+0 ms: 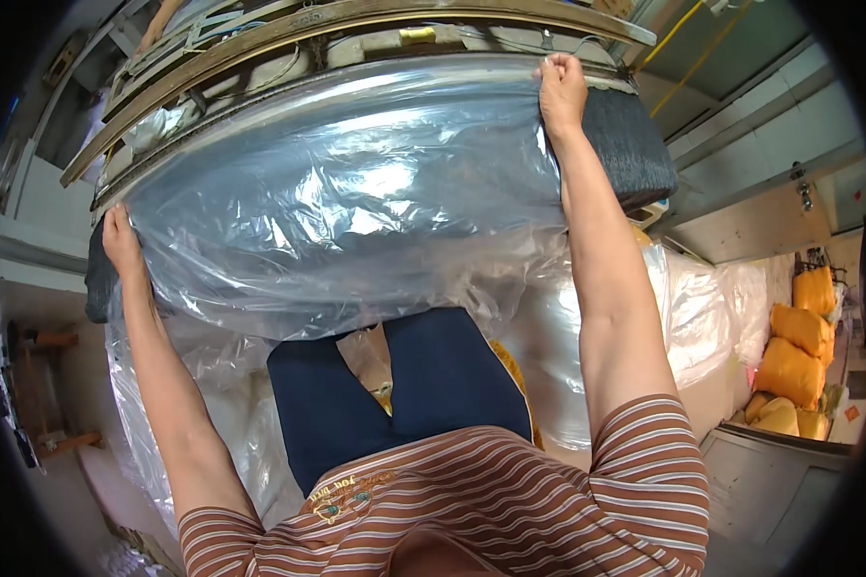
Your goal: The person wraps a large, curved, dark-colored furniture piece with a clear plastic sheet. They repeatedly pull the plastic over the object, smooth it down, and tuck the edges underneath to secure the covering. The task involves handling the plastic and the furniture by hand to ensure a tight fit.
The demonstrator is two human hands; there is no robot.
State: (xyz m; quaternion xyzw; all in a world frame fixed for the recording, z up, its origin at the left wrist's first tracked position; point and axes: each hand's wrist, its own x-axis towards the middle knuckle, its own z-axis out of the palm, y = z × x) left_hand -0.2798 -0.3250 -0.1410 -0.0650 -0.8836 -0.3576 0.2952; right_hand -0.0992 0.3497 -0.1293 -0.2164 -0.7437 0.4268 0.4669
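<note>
A striped brown shirt (471, 510) fills the foreground. Ahead, both arms reach out: left hand (120, 240) and right hand (561, 91) each clench an edge of a clear plastic sheet (356, 212), stretched sideways between them over a dark grey cushion (635, 144).

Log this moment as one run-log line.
left hand: grips clear plastic cover edge | right hand: grips cover's far corner | cover: stretched over dark grey cushion | yellow sacks: lower right
</note>
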